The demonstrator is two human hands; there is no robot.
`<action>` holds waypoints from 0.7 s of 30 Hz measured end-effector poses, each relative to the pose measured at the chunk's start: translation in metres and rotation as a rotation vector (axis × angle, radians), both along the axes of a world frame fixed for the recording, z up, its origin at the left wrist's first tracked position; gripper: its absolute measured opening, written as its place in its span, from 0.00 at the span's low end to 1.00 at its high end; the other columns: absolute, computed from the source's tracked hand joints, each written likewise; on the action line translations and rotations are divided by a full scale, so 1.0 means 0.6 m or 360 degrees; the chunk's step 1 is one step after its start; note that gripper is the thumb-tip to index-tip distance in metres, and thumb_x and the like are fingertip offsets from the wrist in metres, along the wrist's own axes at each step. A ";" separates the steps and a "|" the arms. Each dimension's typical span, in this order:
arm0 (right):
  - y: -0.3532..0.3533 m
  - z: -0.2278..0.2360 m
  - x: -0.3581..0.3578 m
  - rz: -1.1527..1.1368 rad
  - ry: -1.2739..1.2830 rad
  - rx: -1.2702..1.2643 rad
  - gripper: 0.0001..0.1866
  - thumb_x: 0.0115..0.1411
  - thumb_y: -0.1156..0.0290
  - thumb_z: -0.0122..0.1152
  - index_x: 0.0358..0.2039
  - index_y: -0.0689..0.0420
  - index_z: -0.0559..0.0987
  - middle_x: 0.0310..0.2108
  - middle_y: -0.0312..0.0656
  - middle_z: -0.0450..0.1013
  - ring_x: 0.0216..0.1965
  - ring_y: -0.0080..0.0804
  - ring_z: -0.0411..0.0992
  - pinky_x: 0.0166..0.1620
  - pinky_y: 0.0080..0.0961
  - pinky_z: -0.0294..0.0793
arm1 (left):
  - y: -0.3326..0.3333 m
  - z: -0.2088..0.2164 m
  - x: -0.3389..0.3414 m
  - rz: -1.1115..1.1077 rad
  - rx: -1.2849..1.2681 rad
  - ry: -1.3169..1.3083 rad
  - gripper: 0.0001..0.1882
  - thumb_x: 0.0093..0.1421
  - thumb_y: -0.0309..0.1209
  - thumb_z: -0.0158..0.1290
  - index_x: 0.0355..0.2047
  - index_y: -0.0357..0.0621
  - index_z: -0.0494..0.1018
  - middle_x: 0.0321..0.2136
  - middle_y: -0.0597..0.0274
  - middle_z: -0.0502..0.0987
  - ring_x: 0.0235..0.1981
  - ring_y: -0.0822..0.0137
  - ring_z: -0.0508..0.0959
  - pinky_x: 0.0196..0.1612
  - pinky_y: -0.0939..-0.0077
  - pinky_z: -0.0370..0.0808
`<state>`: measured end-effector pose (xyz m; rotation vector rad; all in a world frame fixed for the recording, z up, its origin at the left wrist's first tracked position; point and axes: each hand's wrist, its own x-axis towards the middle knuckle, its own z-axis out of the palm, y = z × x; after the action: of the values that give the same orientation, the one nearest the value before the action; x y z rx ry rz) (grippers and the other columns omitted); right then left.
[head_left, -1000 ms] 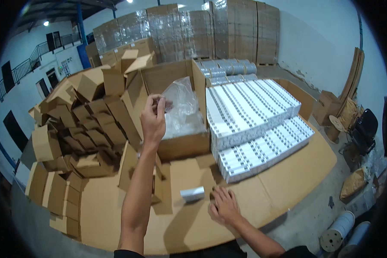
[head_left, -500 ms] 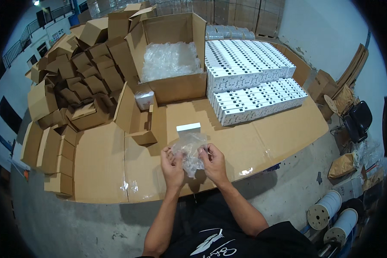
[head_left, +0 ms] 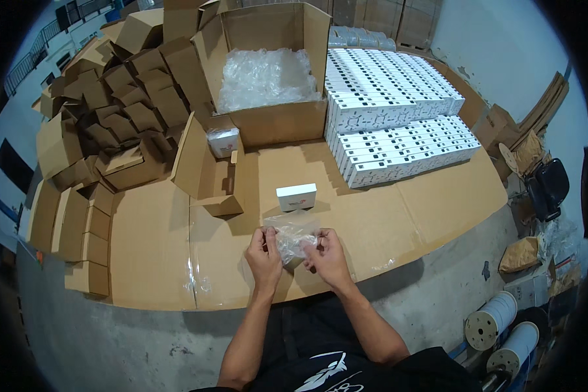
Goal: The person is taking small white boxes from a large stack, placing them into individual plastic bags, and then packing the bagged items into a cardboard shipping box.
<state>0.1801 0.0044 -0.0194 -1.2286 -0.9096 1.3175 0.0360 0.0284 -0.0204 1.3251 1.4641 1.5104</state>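
Between my two hands is a clear plastic bag [head_left: 293,234], crumpled and held just above the cardboard-covered table near its front edge. The fingers of my left hand [head_left: 265,258] pinch the bag's left side. My right hand [head_left: 328,261] grips its right side with thumb and fingers. Right beyond the bag stands a small white box [head_left: 296,196] on its long side. To the left, an open brown carton [head_left: 219,204] holds a white packet [head_left: 223,142] wrapped in clear plastic at its far end.
A large carton [head_left: 268,124] full of clear plastic bags [head_left: 268,78] stands behind. Stacked white boxes [head_left: 398,111] fill the back right. Many open brown cartons [head_left: 121,104] are piled at left. Cable spools [head_left: 483,326] and a black chair [head_left: 547,183] are on the floor at right.
The bag is now lower and flatter between my hands, and more of the white box shows behind it. The whole view has shifted slightly.
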 end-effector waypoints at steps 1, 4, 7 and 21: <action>0.001 0.000 0.001 0.0127 -0.0127 0.0026 0.22 0.63 0.78 0.61 0.53 0.60 0.61 0.33 0.39 0.73 0.28 0.20 0.73 0.24 0.17 0.73 | 0.003 0.002 0.003 0.0012 0.0002 0.0004 0.11 0.71 0.30 0.50 0.34 0.35 0.73 0.24 0.64 0.76 0.28 0.78 0.73 0.31 0.80 0.71; 0.015 -0.003 0.014 0.0172 0.0182 0.0013 0.25 0.60 0.81 0.65 0.53 0.60 0.63 0.34 0.40 0.73 0.25 0.20 0.71 0.25 0.16 0.72 | 0.013 0.001 -0.007 -0.0039 -0.0040 -0.0166 0.11 0.71 0.32 0.51 0.33 0.36 0.72 0.24 0.67 0.74 0.27 0.80 0.71 0.29 0.82 0.69; 0.022 0.010 0.047 0.0348 0.0352 0.0050 0.27 0.60 0.82 0.64 0.56 0.61 0.62 0.37 0.41 0.72 0.27 0.20 0.72 0.28 0.17 0.73 | 0.021 -0.015 -0.033 -0.0099 -0.0046 -0.0337 0.12 0.71 0.33 0.51 0.32 0.38 0.71 0.23 0.71 0.70 0.25 0.81 0.67 0.27 0.82 0.66; 0.027 -0.002 -0.005 -0.0048 -0.0567 0.0378 0.31 0.56 0.71 0.73 0.56 0.63 0.68 0.45 0.47 0.73 0.38 0.26 0.74 0.39 0.23 0.76 | 0.003 -0.014 -0.043 -0.0439 -0.0146 -0.0386 0.12 0.68 0.34 0.56 0.30 0.44 0.68 0.25 0.76 0.67 0.26 0.83 0.64 0.28 0.85 0.62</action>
<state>0.1770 0.0209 -0.0207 -1.3031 -1.2559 0.9484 0.0105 0.0302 -0.0285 1.1879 1.1342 1.3536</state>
